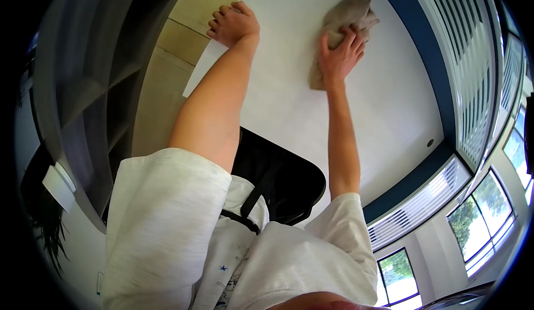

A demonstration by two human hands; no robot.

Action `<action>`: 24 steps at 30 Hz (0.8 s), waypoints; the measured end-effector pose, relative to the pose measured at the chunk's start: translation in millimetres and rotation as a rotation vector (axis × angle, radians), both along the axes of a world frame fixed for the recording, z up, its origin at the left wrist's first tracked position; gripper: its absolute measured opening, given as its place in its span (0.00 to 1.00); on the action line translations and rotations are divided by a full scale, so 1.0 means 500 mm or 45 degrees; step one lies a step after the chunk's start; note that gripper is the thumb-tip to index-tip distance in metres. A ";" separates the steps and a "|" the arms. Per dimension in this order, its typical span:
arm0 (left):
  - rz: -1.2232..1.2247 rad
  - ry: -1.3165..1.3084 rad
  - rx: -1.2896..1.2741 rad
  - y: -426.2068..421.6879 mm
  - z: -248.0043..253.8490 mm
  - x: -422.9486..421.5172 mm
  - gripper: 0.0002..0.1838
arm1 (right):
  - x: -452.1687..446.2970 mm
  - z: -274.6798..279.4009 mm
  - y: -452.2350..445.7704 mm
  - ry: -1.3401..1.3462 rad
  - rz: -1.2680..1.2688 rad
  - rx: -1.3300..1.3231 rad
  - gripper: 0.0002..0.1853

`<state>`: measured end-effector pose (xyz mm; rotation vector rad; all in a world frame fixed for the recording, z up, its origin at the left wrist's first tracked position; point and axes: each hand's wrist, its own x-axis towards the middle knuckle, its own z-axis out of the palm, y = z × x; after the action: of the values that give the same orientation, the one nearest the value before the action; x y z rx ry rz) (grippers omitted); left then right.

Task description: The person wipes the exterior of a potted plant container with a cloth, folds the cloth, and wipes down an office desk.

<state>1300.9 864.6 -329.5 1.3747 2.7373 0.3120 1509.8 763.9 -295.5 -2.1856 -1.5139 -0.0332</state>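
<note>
A beige-grey cloth [347, 12] lies bunched and folded on the white tabletop [289, 82], its far end raised in a loose fold. My right hand [342, 54] presses on it from above, fingers bent over the fabric. Part of the cloth is hidden beneath the palm. At the tabletop's left side, my left hand [235, 23] is closed with its fingers curled over the edge. No other object shows in that hand.
A black chair [289, 182] stands against the near side of the table. Dark open shelves [128, 60] rise on the left, beside a tan surface [164, 87]. White slatted panels [411, 204] and a blue border [434, 60] run along the right. Windows [484, 215] lie beyond.
</note>
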 end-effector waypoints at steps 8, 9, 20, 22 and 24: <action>-0.026 0.048 0.126 -0.016 -0.031 0.009 0.24 | 0.036 0.020 0.080 -0.039 -0.049 -0.007 0.36; -0.086 -0.051 0.024 -0.019 -0.052 -0.003 0.24 | 0.038 0.019 0.071 -0.053 -0.056 -0.035 0.38; 0.055 -0.008 0.055 -0.037 0.072 -0.051 0.24 | -0.148 0.116 -0.141 0.166 -0.089 0.007 0.34; 0.064 0.004 0.041 -0.035 0.069 -0.051 0.24 | -0.179 0.118 -0.201 0.177 -0.082 -0.022 0.34; 0.062 -0.010 0.022 -0.038 0.068 -0.042 0.24 | -0.195 0.126 -0.253 0.194 -0.049 0.012 0.34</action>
<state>1279.6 845.6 -295.4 1.3092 2.7715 0.3436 1412.1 637.6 -232.5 -2.1571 -1.3851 0.1103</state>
